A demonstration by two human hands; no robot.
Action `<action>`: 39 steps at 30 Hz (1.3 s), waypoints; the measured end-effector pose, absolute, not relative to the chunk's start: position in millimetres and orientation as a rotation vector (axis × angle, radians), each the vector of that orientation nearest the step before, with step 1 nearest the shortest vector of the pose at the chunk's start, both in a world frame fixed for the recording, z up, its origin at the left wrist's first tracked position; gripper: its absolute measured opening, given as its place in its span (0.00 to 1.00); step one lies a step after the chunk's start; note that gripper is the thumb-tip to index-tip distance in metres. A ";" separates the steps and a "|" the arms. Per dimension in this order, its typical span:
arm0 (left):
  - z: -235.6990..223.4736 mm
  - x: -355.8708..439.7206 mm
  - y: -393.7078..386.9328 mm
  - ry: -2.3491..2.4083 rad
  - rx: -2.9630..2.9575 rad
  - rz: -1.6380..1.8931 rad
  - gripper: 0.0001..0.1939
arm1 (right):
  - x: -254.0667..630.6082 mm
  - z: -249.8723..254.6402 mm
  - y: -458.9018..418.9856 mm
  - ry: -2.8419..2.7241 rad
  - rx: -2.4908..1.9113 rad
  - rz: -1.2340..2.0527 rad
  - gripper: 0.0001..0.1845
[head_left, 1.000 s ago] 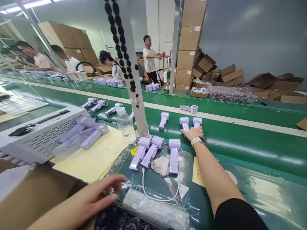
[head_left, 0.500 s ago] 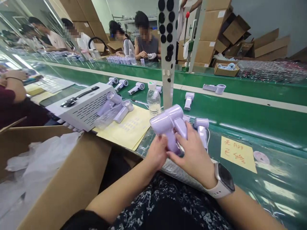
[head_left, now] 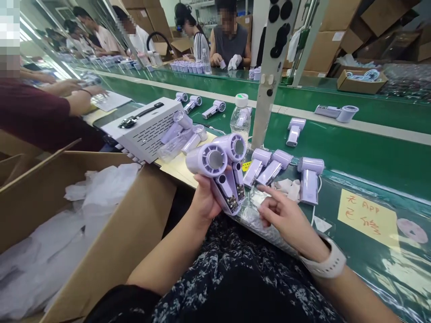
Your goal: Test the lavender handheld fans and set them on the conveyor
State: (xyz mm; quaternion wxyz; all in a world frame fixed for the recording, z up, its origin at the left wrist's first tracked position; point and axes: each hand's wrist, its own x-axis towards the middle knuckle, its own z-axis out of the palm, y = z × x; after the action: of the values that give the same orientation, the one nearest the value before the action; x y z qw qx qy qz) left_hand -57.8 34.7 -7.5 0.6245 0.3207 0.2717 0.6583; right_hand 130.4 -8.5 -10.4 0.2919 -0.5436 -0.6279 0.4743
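My left hand (head_left: 203, 202) is closed around two lilac handheld fans, held side by side and upright. The nearer fan (head_left: 199, 160) and the other fan (head_left: 225, 140) turn their round grilles toward me. Their handles are uncovered on one side, showing circuit boards. My right hand (head_left: 286, 216), a white watch band on its wrist, holds nothing; its index finger stretches out while the other fingers curl loosely. Just beyond that fingertip, two more fans (head_left: 273, 168) lie on the green bench, and a third fan (head_left: 310, 179) with a white cable lies further right.
A clear bottle (head_left: 240, 117) stands before a metal post (head_left: 264, 114). Left are a grey metal box (head_left: 144, 130), bagged fans (head_left: 178, 130) and a carton (head_left: 134, 224) of white wrapping. A handwritten yellow note (head_left: 365, 220) lies right. Co-workers sit across the line and at left.
Both fans are now in my left hand, turned so grilles and boards show. My right hand has let go and moved right and down. The view has swung left.
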 end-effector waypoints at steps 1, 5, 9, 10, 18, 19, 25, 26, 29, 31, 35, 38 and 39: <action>-4.5 -52.6 35.7 0.612 0.740 1.528 0.38 | 134.0 -6.7 -15.7 -1.591 -1.361 1.366 0.25; 5.8 -25.4 39.8 0.509 0.713 1.529 0.39 | 137.4 -1.2 -31.1 -1.486 -1.278 1.373 0.13; 15.8 -4.8 41.1 0.394 0.673 1.442 0.36 | 132.6 -7.1 -33.3 -1.394 -1.052 1.427 0.16; 17.6 -2.2 41.2 0.379 0.677 1.421 0.36 | 132.1 -8.5 -33.8 -1.376 -1.012 1.438 0.17; 14.4 4.2 34.2 0.538 0.772 1.533 0.38 | 120.8 -10.8 -42.2 -1.102 -0.999 1.459 0.20; 13.2 3.5 32.2 0.562 0.776 1.562 0.38 | 120.6 -10.8 -41.4 -1.133 -0.990 1.450 0.19; 13.0 -7.7 26.7 0.503 0.710 1.517 0.39 | 128.6 -9.2 -34.6 -1.683 -1.000 1.076 0.14; 14.2 -9.1 27.3 0.467 0.679 1.499 0.38 | 128.1 -9.4 -35.1 -1.691 -0.973 1.024 0.14; 17.6 -11.1 29.5 0.426 0.598 1.457 0.38 | 123.3 -11.7 -38.9 -1.632 -0.951 0.974 0.15; 18.3 -10.9 30.2 0.452 0.592 1.445 0.39 | 120.5 -13.5 -41.7 -1.574 -1.017 1.014 0.15; 15.6 -11.3 29.5 0.467 0.616 1.421 0.39 | 122.9 -14.4 -43.7 -1.460 -1.103 1.169 0.20; 12.5 -13.0 29.6 0.508 0.598 1.413 0.39 | 128.5 -13.5 -43.0 -1.477 -1.136 1.203 0.21; 11.5 -13.5 29.8 0.536 0.599 1.413 0.40 | 129.7 -13.7 -42.8 -1.484 -1.148 1.200 0.21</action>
State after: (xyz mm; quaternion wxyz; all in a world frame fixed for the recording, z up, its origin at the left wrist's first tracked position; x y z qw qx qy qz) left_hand -13.5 29.8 11.5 0.6873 0.2677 0.2396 0.6313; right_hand 129.7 -42.8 -13.7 0.4415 -0.4627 -0.5977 0.4835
